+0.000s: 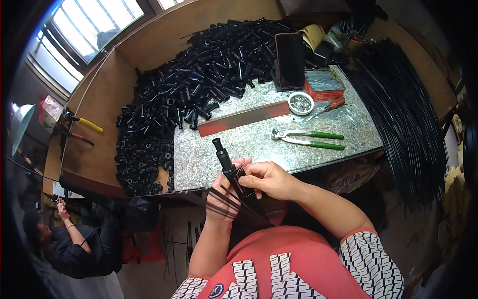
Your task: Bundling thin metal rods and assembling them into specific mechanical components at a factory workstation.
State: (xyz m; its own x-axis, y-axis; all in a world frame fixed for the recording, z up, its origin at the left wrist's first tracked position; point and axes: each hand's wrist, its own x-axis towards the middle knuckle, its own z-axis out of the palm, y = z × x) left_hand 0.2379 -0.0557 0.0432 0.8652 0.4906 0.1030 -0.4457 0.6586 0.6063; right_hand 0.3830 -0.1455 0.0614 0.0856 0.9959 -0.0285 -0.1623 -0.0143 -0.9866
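In front of my chest I hold a black, tubular part with thin dark ribs fanning from it, which looks like an umbrella frame (224,160). Its stepped, hollow end points up and away from me. My left hand (219,202) is wrapped round the frame from the left, with several ribs lying across the palm. My right hand (268,180) is closed in a pinch at the collar where the ribs meet the tube. Any small piece between its fingertips is too hidden to make out. The frame's lower end runs down towards my red apron.
On the speckled worktop (239,144) lie green-handled pincers (308,138), a flat metal bar (244,118), a white bowl (301,103) of small metal bits, a screwdriver (334,104) and a phone (290,62). Black tubular parts (199,74) heap behind; long black rods (398,124) lie right. Another person (79,244) works at left.
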